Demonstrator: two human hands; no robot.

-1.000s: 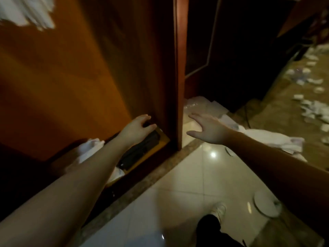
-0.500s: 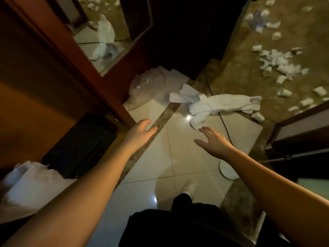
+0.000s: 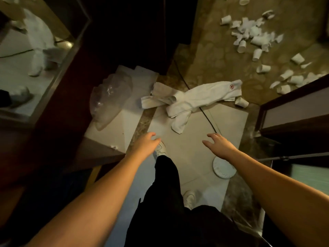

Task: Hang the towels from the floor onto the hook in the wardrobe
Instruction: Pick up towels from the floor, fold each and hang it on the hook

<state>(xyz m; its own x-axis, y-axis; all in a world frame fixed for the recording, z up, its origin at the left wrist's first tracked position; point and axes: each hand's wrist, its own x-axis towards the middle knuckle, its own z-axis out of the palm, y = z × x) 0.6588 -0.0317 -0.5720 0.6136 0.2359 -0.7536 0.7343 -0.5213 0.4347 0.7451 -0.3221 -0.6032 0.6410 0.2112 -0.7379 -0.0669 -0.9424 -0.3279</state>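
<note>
Your left hand [image 3: 145, 145] hangs relaxed and empty, half hiding your shoe [image 3: 160, 149]. Ahead, the white towels [image 3: 192, 101] lie crumpled on the floor tiles [image 3: 229, 122], their folds hard to separate. Your right hand [image 3: 219, 144] hovers spread, empty.
</note>
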